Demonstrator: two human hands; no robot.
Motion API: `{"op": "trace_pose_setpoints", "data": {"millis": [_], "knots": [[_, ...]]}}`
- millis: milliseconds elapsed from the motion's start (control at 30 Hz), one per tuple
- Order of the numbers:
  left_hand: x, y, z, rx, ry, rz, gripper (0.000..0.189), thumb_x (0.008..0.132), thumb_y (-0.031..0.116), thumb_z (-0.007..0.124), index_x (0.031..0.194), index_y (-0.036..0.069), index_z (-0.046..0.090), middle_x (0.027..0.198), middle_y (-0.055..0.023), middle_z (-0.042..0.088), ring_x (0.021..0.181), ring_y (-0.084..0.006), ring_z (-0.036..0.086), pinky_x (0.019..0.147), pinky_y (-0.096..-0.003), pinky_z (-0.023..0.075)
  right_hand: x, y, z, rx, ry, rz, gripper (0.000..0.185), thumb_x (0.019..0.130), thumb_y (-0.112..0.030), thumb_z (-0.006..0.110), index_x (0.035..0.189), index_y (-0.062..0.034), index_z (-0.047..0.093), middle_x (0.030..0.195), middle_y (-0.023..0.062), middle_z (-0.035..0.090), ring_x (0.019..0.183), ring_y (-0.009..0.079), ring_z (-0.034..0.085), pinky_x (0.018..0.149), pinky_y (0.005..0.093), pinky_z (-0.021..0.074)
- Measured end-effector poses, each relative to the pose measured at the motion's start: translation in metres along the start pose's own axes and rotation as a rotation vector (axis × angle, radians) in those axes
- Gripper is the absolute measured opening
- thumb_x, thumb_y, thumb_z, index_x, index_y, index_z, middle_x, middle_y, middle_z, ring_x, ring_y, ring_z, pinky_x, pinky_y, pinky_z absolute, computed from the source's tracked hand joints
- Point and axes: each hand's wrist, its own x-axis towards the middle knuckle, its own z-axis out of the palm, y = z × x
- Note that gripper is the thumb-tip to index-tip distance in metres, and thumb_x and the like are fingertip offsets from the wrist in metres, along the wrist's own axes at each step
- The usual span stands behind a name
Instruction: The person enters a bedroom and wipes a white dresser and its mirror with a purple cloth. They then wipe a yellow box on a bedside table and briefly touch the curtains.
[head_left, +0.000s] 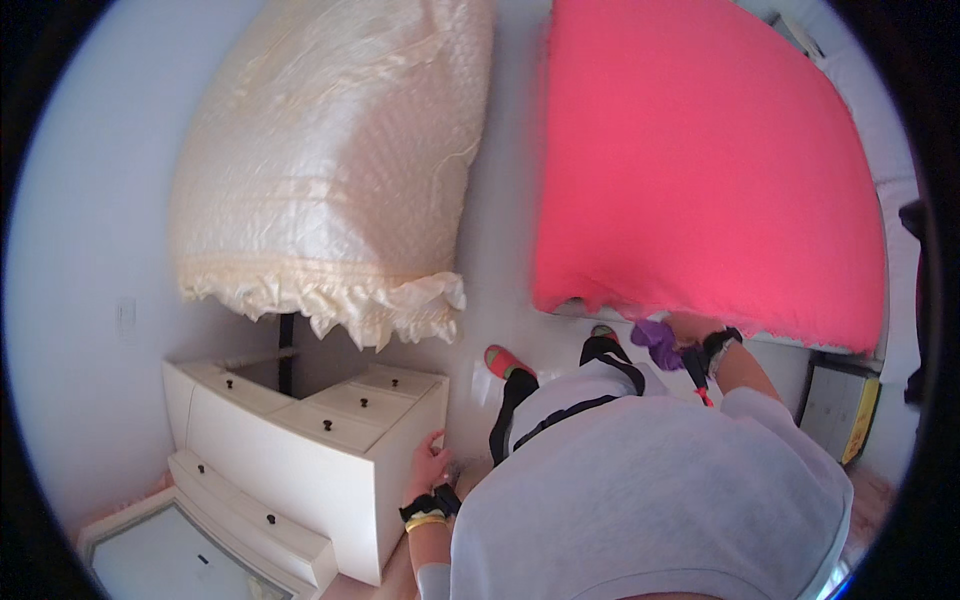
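Note:
My left hand (429, 463), with a dark band and a yellow bracelet at its wrist, is beside the side panel of a white dresser (409, 442); its fingers are apart and nothing shows in them. At the lower edge of the pink bed cover (697, 172) is my right hand (694, 328), shut on a crumpled purple cloth (660, 346). The cover's edge and the cloth partly hide its fingers. A dark strap with a red end hangs near that wrist.
A cream quilted cover with a ruffled hem (322, 187) drapes another bed at the left. Pale floor (499, 187) runs between the beds. A mirror-like framed panel (172, 555) lies lower left. A low white cabinet with a yellow side (836, 409) stands at the right.

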Motion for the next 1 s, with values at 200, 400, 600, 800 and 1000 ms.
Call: {"op": "trace_pose_setpoints", "data": {"millis": [200, 400, 600, 800, 1000], "knots": [[0.007, -0.006, -0.063, 0.011, -0.057, -0.006, 0.046, 0.078, 0.012, 0.060, 0.123, 0.016, 0.051, 0.065, -0.0018, 0.052, 0.048, -0.0099, 0.046, 0.044, -0.0257, 0.0399, -0.013, -0.063, 0.003, 0.127, -0.096, 0.008, 0.059, 0.060, -0.018, 0.073, 0.116, -0.0106, 0.054, 0.109, 0.0153, 0.060, 0.101, 0.0334, 0.057, 0.085, 0.0408, 0.0453], [0.006, -0.005, -0.051, -0.005, -0.127, -0.013, 0.048, 0.077, 0.012, 0.059, 0.124, 0.015, 0.049, 0.067, -0.0002, 0.048, 0.048, -0.0098, 0.045, 0.043, -0.0252, 0.0388, -0.013, -0.071, -0.014, 0.154, -0.071, 0.030, 0.058, 0.061, -0.011, 0.074, 0.116, -0.0060, 0.053, 0.110, 0.0173, 0.060, 0.106, 0.0316, 0.056, 0.088, 0.0404, 0.0439], [0.007, 0.037, -0.034, 0.014, -0.102, 0.113, 0.048, 0.076, 0.011, 0.058, 0.124, 0.013, 0.049, 0.065, 0.0008, 0.046, 0.047, -0.0091, 0.044, 0.041, -0.0244, 0.0367, 0.001, -0.024, -0.020, 0.167, -0.040, 0.020, 0.051, 0.063, -0.017, 0.072, 0.109, -0.0021, 0.056, 0.104, 0.0196, 0.062, 0.100, 0.0324, 0.059, 0.084, 0.0404, 0.0454], [0.021, 0.099, -0.018, 0.100, -0.137, 0.248, 0.052, 0.076, 0.013, 0.063, 0.125, 0.012, 0.047, 0.063, 0.0006, 0.046, 0.048, -0.0086, 0.043, 0.040, -0.0247, 0.0350, -0.014, 0.027, -0.017, 0.345, -0.045, -0.107, 0.046, 0.067, -0.022, 0.070, 0.109, -0.0059, 0.058, 0.106, 0.0185, 0.062, 0.102, 0.0337, 0.058, 0.083, 0.0397, 0.0449], [0.042, 0.156, -0.024, 0.337, -0.172, 0.335, 0.055, 0.074, 0.014, 0.065, 0.126, 0.011, 0.045, 0.067, -0.0024, 0.051, 0.051, -0.0112, 0.047, 0.044, -0.0264, 0.0385, -0.020, 0.027, -0.020, 0.378, -0.024, -0.014, 0.047, 0.067, -0.023, 0.070, 0.109, -0.0065, 0.058, 0.107, 0.0184, 0.062, 0.103, 0.0338, 0.057, 0.083, 0.0400, 0.0448]]}}
